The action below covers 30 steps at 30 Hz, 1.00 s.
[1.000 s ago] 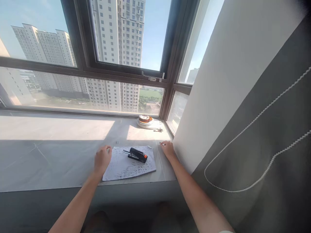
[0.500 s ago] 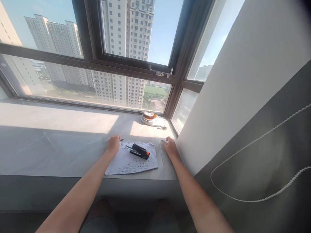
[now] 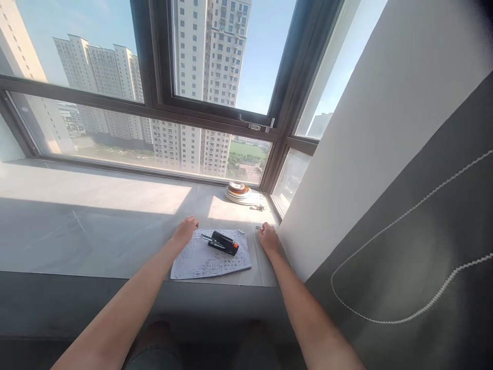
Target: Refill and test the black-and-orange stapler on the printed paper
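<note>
My left hand (image 3: 185,229) rests on the grey window sill (image 3: 96,231) at the top left corner of a printed paper sheet (image 3: 208,259). Its fingers are curled together, and what they pinch, if anything, is too small to see. A black stapler with an orange end (image 3: 224,242) lies across the upper part of the sheet, between my hands. My right hand (image 3: 268,238) sits on the sill just right of the sheet, close to the white wall. Its fingers are closed around a tiny metallic piece (image 3: 257,227).
A round stack of flat discs (image 3: 239,193) stands in the sill's far right corner, with a small dark bunch like keys (image 3: 257,207) beside it. The dark window frame (image 3: 154,110) runs behind. A white wall (image 3: 365,128) and a beaded cord loop (image 3: 385,308) are on the right.
Both hands have slid slightly forward along the sill, the left from the sheet's left edge to its top corner. The camera has shifted; paper and stapler lie as before.
</note>
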Each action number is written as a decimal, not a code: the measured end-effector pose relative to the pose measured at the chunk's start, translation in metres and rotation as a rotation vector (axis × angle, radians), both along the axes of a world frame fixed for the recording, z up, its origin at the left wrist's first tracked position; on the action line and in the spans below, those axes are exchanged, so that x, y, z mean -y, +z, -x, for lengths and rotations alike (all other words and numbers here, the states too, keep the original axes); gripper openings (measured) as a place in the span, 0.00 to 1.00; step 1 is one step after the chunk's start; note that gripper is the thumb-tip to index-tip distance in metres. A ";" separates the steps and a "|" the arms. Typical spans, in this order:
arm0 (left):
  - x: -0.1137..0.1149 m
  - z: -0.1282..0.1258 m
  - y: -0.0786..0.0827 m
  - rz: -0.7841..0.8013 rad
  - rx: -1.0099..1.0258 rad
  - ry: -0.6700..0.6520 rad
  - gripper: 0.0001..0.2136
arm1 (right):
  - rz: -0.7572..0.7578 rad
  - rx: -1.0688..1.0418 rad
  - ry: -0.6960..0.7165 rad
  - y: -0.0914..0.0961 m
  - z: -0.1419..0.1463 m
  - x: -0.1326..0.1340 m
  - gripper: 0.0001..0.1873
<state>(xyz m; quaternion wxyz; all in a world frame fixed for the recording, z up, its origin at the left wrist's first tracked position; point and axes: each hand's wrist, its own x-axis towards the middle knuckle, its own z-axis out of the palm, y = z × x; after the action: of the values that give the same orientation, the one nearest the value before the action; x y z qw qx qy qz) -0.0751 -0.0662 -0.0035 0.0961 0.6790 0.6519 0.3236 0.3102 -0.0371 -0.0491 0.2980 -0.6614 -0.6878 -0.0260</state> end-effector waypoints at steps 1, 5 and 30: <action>0.002 -0.001 0.000 0.006 -0.005 -0.001 0.06 | 0.003 0.002 -0.001 0.000 0.000 0.000 0.04; 0.017 -0.014 -0.004 -0.036 0.082 0.012 0.12 | 0.005 -0.005 0.000 0.004 -0.002 0.000 0.04; 0.074 -0.038 -0.015 -0.073 0.043 -0.235 0.11 | 0.094 -0.282 0.683 0.008 0.082 0.065 0.13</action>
<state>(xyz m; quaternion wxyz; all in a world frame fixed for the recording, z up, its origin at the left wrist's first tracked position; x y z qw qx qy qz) -0.0367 -0.1400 -0.0190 0.1223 0.7467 0.5535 0.3480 0.2280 -0.1022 -0.0410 0.3508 -0.4037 -0.8214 0.1981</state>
